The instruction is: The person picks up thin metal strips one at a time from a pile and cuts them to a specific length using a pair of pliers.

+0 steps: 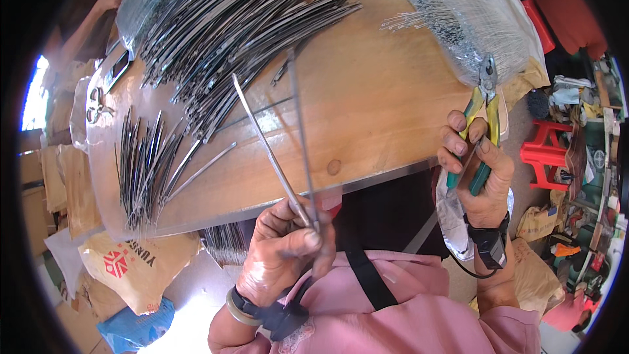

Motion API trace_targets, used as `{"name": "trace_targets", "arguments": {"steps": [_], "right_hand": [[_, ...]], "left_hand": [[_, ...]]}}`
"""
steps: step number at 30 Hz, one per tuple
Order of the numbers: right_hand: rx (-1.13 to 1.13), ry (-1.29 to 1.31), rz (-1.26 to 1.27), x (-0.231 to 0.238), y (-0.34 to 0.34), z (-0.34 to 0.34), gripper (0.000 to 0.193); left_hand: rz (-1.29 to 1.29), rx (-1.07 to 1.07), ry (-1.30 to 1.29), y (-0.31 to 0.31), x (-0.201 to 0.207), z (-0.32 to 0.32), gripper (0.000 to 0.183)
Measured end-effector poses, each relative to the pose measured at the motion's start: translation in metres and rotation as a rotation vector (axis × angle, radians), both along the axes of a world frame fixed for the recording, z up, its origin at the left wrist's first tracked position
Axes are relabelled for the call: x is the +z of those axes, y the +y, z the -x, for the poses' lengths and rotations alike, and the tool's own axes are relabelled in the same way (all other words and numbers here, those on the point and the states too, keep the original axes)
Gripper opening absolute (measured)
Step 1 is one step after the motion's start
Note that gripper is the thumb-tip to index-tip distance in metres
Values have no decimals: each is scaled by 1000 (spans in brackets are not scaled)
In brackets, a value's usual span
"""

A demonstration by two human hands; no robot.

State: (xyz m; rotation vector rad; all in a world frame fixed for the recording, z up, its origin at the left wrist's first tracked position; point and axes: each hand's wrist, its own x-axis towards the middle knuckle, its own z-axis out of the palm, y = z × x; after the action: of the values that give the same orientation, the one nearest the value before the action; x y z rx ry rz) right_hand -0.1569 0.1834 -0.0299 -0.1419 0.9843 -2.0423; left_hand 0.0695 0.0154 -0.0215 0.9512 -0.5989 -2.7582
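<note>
In front of my chest, near the table's front edge, my left hand (282, 246) is closed on a slim silvery metal strip (267, 141) that points up and away over the tabletop. A second strip (301, 131), blurred, rises from the same fingers beside it. To the right, my right hand (488, 180) is raised with its fingers wrapped round pliers (477, 106) with yellow and green handles. Their jaws point upward. A thin dark sliver shows between those fingers, too small to name. On the wooden table (373, 111) lies a large heap of dark metal strips (229, 26).
A smaller bunch of strips (137, 177) lies at the table's left. Scissors (98, 106) and a phone (119, 69) sit beyond it. A clear bag of thin wires (468, 26) lies far right. Red stools (547, 154) stand right; another person's arm (88, 23) shows far left.
</note>
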Motion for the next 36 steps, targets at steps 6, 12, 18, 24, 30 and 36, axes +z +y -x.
{"name": "trace_targets", "arguments": {"steps": [6, 12, 18, 24, 30, 36], "right_hand": [[23, 659, -249, 13, -2, 0, 21], [252, 1345, -405, 29, -16, 0, 16], [476, 1803, -352, 31, -45, -10, 23], [618, 1841, -333, 14, -53, -20, 29], [600, 1858, -328, 19, -50, -28, 30], [501, 1898, -244, 18, -52, -37, 24]], "left_hand": [[453, -112, -148, 7, -11, -13, 10], [561, -235, -195, 10, -15, -9, 7], [495, -408, -265, 4, -13, -11, 4], [521, -444, -254, 4, -15, -22, 11], [506, -487, -154, -14, -8, -20, 23], [496, -430, -101, -24, -8, -10, 23]]}}
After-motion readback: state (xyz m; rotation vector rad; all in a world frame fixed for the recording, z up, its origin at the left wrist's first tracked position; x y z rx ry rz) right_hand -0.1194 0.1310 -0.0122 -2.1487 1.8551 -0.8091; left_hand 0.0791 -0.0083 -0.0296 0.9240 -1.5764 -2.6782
